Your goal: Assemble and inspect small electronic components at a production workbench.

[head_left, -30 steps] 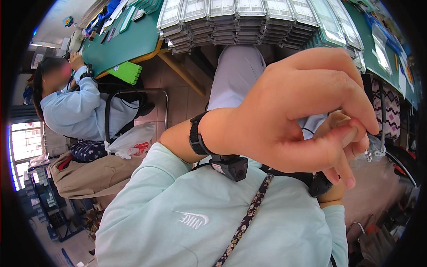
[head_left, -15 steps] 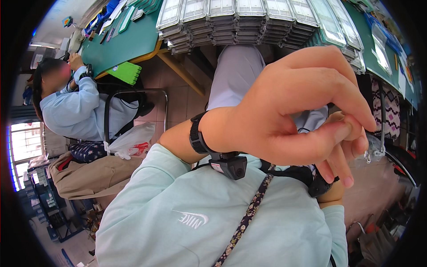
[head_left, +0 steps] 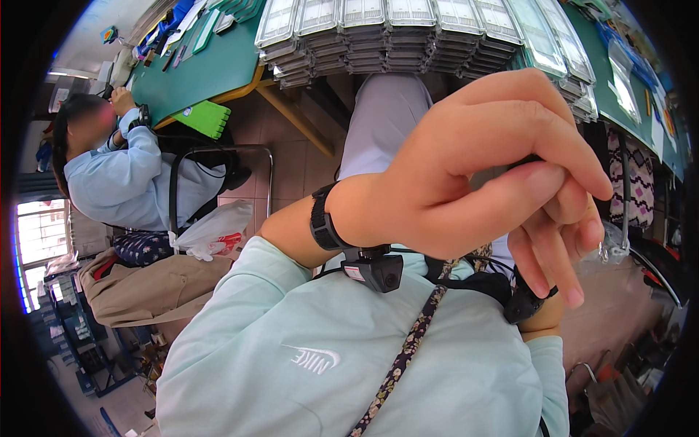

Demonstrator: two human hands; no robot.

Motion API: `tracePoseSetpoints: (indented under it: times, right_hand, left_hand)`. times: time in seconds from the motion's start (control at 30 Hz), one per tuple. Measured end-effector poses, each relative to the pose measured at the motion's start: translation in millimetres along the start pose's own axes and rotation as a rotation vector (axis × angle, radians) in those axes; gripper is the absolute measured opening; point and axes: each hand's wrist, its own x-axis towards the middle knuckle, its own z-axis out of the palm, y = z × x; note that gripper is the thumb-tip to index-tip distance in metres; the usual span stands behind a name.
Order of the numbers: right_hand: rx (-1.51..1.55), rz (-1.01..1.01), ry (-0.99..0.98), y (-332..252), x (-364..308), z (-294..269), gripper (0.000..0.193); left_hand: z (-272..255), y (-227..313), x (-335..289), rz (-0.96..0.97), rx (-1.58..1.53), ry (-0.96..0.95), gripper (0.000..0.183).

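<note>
My left hand (head_left: pixel 473 175) is raised large before my chest, back of the hand up, with a black wristband (head_left: pixel 324 218) and a small black camera (head_left: pixel 382 272) at its wrist. Its thumb presses against bent fingers; what lies between them, if anything, is hidden. My right forearm (head_left: pixel 545 319), also with a black wrist device (head_left: pixel 523 302), ends behind the left hand, where the fingers overlap. A flowered lanyard (head_left: pixel 415 335) runs up my light green shirt and goes behind the left hand. A small metal ring (head_left: pixel 603 251) shows beside the fingertips; whether it is held I cannot tell.
Stacked clear plastic trays (head_left: pixel 364 36) line the edge of the green table (head_left: pixel 193 81) ahead. At the left a person (head_left: pixel 116 171) in light blue sits at it. A chair (head_left: pixel 271 189) carries a white plastic bag (head_left: pixel 215 231); a tan jacket (head_left: pixel 153 288) lies nearby.
My left thumb and fingers have shifted slightly, with the fingertips rolling over one another. More of the patterned lanyard shows under the hand. The seated person has barely moved.
</note>
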Motion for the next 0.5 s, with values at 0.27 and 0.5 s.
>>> tracePoseSetpoints:
  times: [0.27,0.5]
  right_hand:
    - [-0.089,0.029,-0.004,-1.4,-0.1,2.7,0.028]
    - [-0.287,0.058,0.044,-5.5,1.7,5.3,0.009]
  left_hand:
    - [0.0,1.7,3.9,0.021,0.082,0.021,0.019]
    - [-7.6,4.8,0.1,-0.113,0.152,0.053,0.016]
